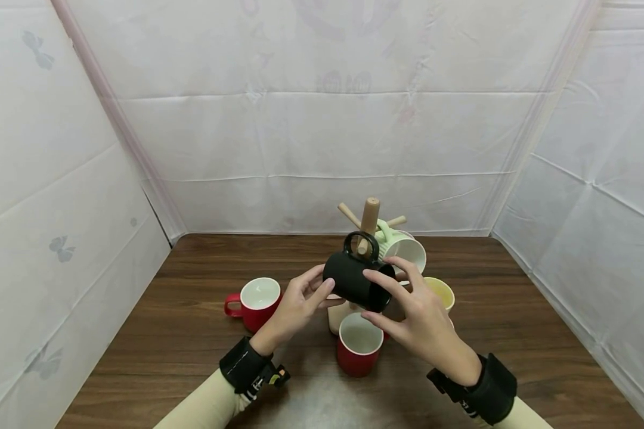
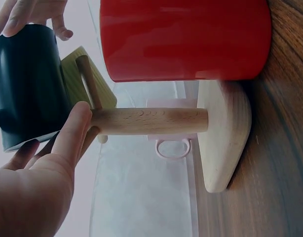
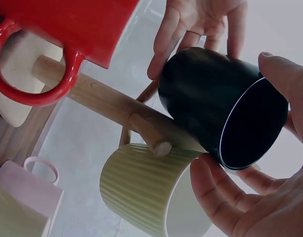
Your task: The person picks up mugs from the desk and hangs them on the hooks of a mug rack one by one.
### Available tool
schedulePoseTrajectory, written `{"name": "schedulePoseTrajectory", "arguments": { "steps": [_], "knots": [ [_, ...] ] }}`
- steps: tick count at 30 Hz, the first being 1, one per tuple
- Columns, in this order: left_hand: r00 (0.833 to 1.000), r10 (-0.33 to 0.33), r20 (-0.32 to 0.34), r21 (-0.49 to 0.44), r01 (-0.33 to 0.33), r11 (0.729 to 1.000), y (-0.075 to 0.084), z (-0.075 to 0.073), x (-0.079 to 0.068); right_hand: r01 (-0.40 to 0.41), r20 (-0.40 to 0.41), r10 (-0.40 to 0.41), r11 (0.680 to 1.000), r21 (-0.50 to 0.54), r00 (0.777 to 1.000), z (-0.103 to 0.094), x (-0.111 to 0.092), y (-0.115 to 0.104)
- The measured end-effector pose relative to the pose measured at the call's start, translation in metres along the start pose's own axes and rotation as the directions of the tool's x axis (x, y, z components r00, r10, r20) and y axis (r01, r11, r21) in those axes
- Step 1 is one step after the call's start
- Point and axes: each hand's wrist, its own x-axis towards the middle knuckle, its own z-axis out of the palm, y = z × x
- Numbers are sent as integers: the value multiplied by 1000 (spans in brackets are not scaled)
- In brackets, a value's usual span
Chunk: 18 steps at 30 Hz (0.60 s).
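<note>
Both hands hold a black mug (image 1: 349,280) on its side in the air, its handle up and its mouth toward the right. My left hand (image 1: 292,313) grips the closed bottom end between thumb and fingers. Around the rim end are the thumb and fingers of my right hand (image 1: 426,325). Just behind the mug rises a wooden mug tree (image 1: 371,214); the black handle overlaps one of its pegs in the head view. A ribbed green mug (image 3: 136,182) hangs tilted on another peg.
A red mug (image 1: 358,357) stands upright in front of the tree's wooden base (image 2: 223,143). Another red mug (image 1: 260,307) stands left, handle outward. A yellow mug (image 1: 442,292) is at the right, partly behind my right hand. A pink mug (image 3: 33,190) shows in the right wrist view.
</note>
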Motion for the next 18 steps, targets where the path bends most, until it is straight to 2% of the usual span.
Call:
{"name": "schedulePoseTrajectory", "arguments": {
  "steps": [18],
  "knots": [
    [999,-43,-18,21,43,999,-1,0,0,-23,28,23,1000,-6,999,0,-1,-2]
  ]
}}
